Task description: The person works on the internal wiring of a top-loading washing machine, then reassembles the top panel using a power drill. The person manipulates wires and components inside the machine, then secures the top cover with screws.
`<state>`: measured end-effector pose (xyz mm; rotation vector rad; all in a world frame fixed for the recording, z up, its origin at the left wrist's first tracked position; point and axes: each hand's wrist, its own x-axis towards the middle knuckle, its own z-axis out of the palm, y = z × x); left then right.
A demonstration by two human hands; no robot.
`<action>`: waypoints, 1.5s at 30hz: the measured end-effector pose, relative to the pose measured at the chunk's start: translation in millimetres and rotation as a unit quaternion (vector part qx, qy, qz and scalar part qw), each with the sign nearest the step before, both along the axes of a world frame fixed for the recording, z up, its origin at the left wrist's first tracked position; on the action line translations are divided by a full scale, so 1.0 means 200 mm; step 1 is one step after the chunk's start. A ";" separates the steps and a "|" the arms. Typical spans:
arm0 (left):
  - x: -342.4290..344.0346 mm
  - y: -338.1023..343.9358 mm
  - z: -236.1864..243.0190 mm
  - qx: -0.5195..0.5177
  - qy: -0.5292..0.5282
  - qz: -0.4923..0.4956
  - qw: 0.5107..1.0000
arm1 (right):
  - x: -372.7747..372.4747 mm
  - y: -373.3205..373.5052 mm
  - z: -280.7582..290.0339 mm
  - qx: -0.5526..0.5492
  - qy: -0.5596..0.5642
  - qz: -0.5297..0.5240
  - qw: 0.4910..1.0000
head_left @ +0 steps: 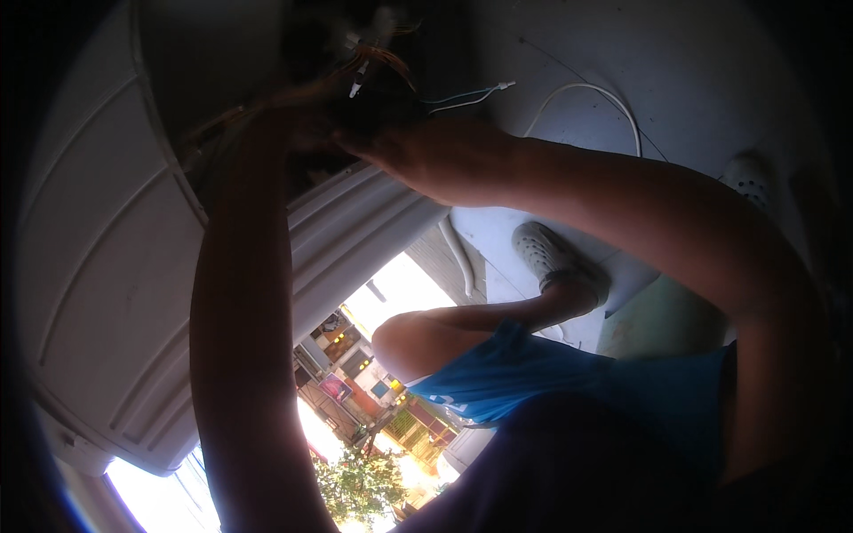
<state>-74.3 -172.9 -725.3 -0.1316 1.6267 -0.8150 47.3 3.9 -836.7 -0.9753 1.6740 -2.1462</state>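
A white, ribbed appliance casing point(98, 258) stands on the left with a dark opening at its top. My left hand point(306, 129) reaches into that opening, its fingers lost in shadow. From the right comes my right hand point(413, 158), its fingertips pointing in toward the left one at the opening's edge. What either hand holds is hidden in the dark. Just beyond them runs a bundle of orange-brown wires point(382, 60) with a small white connector point(358, 80). A pair of thin loose wires point(466, 96) ends in a pale plug to the right.
A white cable point(613, 93) curves across the tiled floor point(569, 35). My bare knee point(404, 342) and a foot in a perforated grey clog point(538, 249) are close below the right forearm. A pale hose point(458, 258) hangs beside the casing. Bright buildings and a green bush point(360, 484) show below.
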 end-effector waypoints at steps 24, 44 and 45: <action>-0.02 -0.04 -0.03 -0.002 -0.020 0.029 0.999 | -0.03 0.01 -0.03 0.103 0.260 -0.216 0.935; -0.04 -0.05 -0.02 -0.015 -0.036 0.048 0.998 | -0.02 -0.03 0.06 0.131 0.040 -0.039 0.990; -0.04 -0.05 -0.02 -0.014 -0.035 0.049 0.998 | -0.01 -0.05 0.09 0.064 -0.143 -0.018 0.987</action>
